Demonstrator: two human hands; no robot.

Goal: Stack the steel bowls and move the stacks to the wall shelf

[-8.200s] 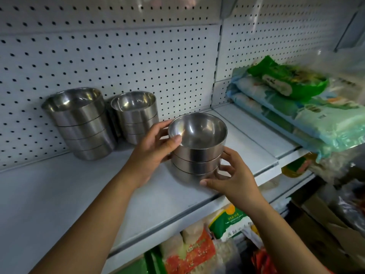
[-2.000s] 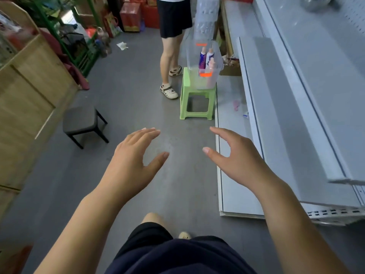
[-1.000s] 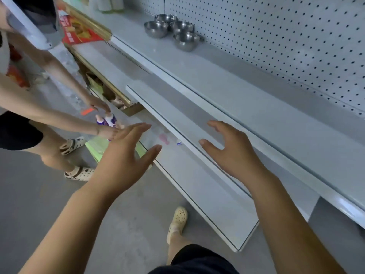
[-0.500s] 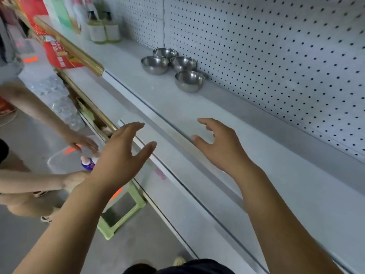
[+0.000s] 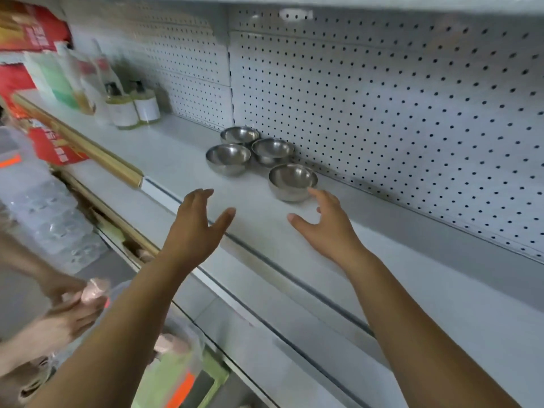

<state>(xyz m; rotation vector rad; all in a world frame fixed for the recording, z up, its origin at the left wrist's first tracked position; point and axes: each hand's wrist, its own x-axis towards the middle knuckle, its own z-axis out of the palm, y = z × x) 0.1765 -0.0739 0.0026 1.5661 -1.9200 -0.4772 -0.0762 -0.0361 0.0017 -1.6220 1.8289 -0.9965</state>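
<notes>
Reaching over a white shelf (image 5: pixel 176 160), left hand (image 5: pixel 194 228) and right hand (image 5: pixel 326 225) each show a grip spread apart — empty. Four round steel bowls (image 5: pixel 272 151) sit unstacked just beyond the right grip, the nearest beside its fingertips (image 5: pixel 312 191).

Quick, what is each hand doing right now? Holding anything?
Left hand: open, fingers spread, holding nothing.
Right hand: open, holding nothing, fingertips right by the nearest round steel bowl; whether they touch it cannot be told.
</notes>
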